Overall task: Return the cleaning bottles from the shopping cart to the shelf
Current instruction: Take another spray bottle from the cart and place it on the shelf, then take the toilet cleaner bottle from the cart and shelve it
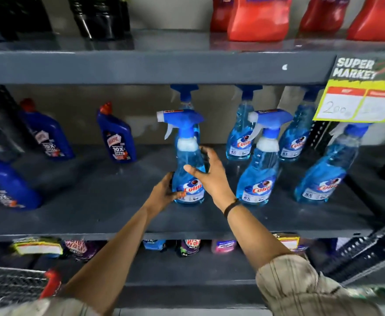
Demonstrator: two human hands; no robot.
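Observation:
A blue spray bottle [188,160] of glass cleaner stands upright on the middle grey shelf [118,201]. My left hand [164,190] grips its lower left side near the base. My right hand [209,174] is at its right side, thumb across the front and fingers spread behind it, loosely touching. Several more identical spray bottles [258,169] stand to the right on the same shelf. The shopping cart [11,286] shows at the bottom left, its wire basket blurred, with a red part at its corner.
Dark blue toilet-cleaner bottles [116,137] stand on the left of the same shelf. Red bottles [258,17] and black bottles line the upper shelf. A yellow price tag [357,103] hangs at the right. Lower shelf holds assorted packs.

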